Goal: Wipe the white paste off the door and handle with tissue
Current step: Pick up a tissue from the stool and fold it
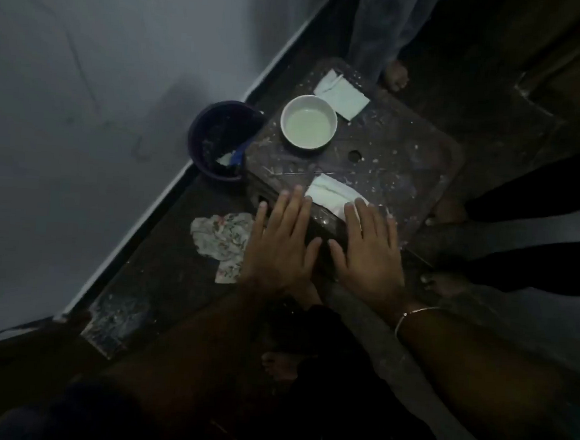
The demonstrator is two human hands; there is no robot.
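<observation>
The scene is dim. A dark paint-spattered stool stands on the floor below me. On it sit a white bowl of pale liquid, a folded white tissue at the far side and another white tissue near the front edge. My left hand hovers flat with fingers spread over the stool's front left edge, holding nothing. My right hand, a bangle on its wrist, is flat and spread too, its fingertips over the near tissue's edge. No door handle shows.
A dark bucket with a blue-handled tool stands left of the stool by a pale wall. A patterned rag lies on the floor under my left hand. Other people's bare feet and legs stand behind and right of the stool.
</observation>
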